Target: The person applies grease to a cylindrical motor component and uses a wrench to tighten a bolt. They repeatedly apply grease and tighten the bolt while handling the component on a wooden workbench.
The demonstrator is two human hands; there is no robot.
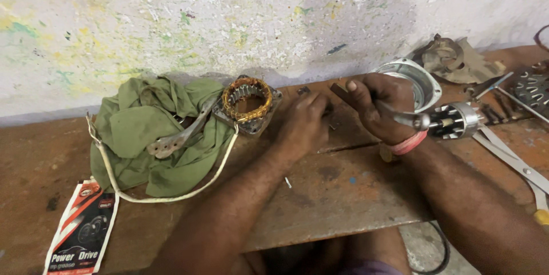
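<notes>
Rusty workbench (343, 189) below a paint-flecked wall, left hand (303, 120) curled knuckles-up at frame centre, grip unclear, right hand (380, 106) closed on a dark flat bar (343, 95) between both hands, copper-wound stator (247, 103) just left, green cloth (148, 132) beyond.

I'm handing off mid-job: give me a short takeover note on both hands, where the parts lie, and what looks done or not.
Left hand: palm down on the wooden bench, fingers on small dark bits; whether it grips one is unclear.
Right hand: closed on a flat dark strip.
Parts: copper-wound stator lies on the green cloth, its white lead looping forward. Rotor and round metal end cover lie behind the right wrist.
Done: motor is apart.
Left: parts are not reassembled.
</notes>
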